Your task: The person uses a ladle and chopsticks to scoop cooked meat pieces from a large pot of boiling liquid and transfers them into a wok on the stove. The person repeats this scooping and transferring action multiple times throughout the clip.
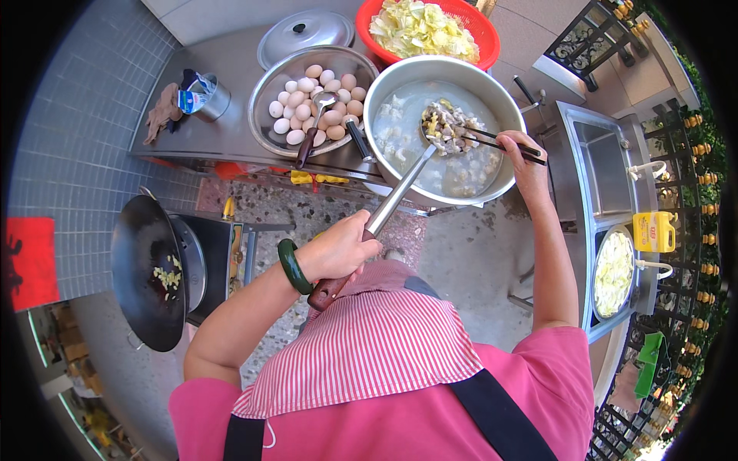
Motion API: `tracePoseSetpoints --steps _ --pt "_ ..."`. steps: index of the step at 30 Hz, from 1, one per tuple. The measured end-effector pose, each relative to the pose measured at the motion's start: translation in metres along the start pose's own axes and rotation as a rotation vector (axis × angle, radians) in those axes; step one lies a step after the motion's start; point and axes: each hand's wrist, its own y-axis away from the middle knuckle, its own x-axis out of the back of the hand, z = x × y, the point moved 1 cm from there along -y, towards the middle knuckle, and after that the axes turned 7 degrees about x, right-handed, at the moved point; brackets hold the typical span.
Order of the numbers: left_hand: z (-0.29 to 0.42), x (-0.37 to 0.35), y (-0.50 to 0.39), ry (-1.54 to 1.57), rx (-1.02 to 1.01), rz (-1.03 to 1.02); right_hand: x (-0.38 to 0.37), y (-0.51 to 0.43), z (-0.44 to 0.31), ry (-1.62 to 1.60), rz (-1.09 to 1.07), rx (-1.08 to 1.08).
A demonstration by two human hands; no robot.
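My left hand (337, 248), with a dark green bangle at the wrist, grips the wooden handle of a long metal ladle (400, 193). The ladle's head lies over a large aluminium pot (377, 158) and is heaped with pale and greyish food pieces (447, 129), perhaps meat, with some yellow bits. In my right hand (524, 164) are dark chopsticks (501, 144), whose tips touch the heap. Cloudy liquid (426, 173) fills part of the pot, and more pale pieces float in it. The heap hides most of the ladle's bowl.
A metal basin (259, 124) of eggs (300, 112) and a spoon (317, 115) adjoins the pot. Behind stand a lid (305, 37) and a red basket (489, 43) of cut cabbage (424, 29). A wok (144, 242) sits left, a steel sink (602, 167) right.
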Motion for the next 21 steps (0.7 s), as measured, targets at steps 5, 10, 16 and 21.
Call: tracePoseSetpoints --steps 5,10,16,21 --pt "-0.002 -0.005 -0.001 0.013 -0.014 0.033 0.027 -0.009 -0.001 0.186 0.038 -0.056" --pt "-0.007 -0.009 -0.001 0.028 -0.015 0.061 0.015 -0.009 -0.011 -0.163 0.144 -0.012" --pt "-0.008 -0.014 -0.002 0.029 -0.018 0.073 -0.019 -0.015 -0.009 -0.259 0.069 -0.092" --pt "-0.007 -0.019 0.001 0.047 -0.014 0.112 0.006 -0.011 -0.014 -0.153 0.016 -0.128"
